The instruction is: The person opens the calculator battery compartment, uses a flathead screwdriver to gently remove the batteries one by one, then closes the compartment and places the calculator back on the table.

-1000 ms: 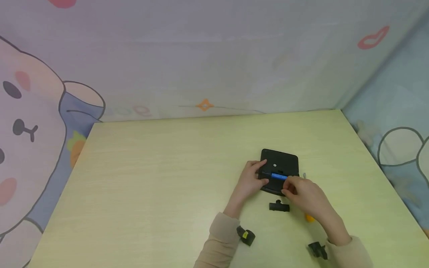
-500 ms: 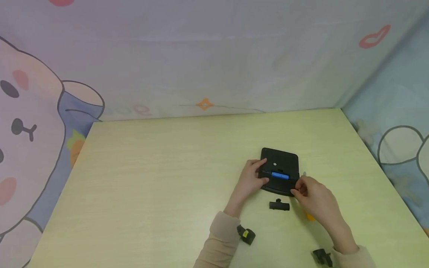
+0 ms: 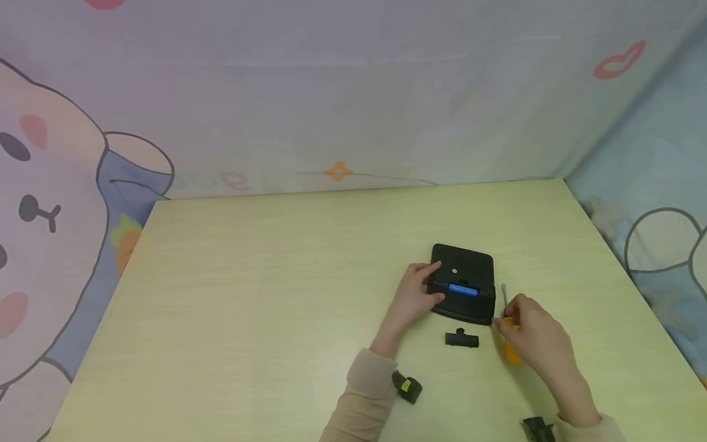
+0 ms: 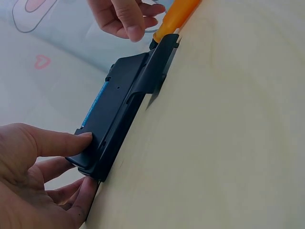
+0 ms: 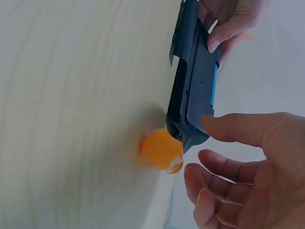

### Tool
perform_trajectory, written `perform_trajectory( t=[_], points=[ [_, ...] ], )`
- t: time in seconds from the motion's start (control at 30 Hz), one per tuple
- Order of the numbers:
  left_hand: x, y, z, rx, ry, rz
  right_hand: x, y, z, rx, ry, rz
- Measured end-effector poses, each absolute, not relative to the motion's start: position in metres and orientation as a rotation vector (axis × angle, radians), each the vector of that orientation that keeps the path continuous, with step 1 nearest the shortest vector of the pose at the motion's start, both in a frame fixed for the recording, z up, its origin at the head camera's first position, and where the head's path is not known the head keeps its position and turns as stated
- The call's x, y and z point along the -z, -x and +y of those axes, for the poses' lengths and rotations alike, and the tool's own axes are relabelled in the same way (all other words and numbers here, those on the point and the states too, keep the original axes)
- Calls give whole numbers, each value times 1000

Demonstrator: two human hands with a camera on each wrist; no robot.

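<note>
A flat black calculator-like device [image 3: 469, 258] lies on the table with its back up. A blue battery [image 3: 463, 290] sits in its slot. My left hand [image 3: 413, 298] grips the device's left end, thumb on top and fingers at the underside in the left wrist view. My right hand [image 3: 538, 334] hovers right of the device with loosely bent fingers and holds nothing. Below it lies a screwdriver [image 3: 513, 355] with an orange handle, partly hidden by the hand; its metal shaft points away. A small dark battery cover [image 3: 461, 339] with a tab lies in front of the device.
The pale wooden table [image 3: 248, 294] stretches far to the left of the hands. A printed cloth [image 3: 353, 92] hangs behind the table and at its sides. Black camera mounts sit at the left wrist [image 3: 407, 388] and the right wrist [image 3: 538, 428].
My right hand has left the battery and moved right and toward me, over the screwdriver. The battery now shows uncovered in the slot. My left hand keeps its grip on the device.
</note>
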State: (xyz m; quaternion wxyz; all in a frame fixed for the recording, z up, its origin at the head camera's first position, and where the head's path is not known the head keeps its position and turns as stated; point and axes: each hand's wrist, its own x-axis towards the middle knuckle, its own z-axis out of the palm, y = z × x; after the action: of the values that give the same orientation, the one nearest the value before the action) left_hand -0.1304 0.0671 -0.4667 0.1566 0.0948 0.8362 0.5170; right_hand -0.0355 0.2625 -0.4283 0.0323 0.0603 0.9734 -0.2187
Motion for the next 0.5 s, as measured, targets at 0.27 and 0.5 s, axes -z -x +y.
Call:
perform_trajectory(
  t=[0.27, 0.5],
  points=[
    [466, 129, 68, -1482, -269, 2394, 432, 34, 269, 637, -215, 2967],
    [466, 129, 68, -1490, -261, 2392, 433, 34, 272, 584, -240, 2919]
  ],
)
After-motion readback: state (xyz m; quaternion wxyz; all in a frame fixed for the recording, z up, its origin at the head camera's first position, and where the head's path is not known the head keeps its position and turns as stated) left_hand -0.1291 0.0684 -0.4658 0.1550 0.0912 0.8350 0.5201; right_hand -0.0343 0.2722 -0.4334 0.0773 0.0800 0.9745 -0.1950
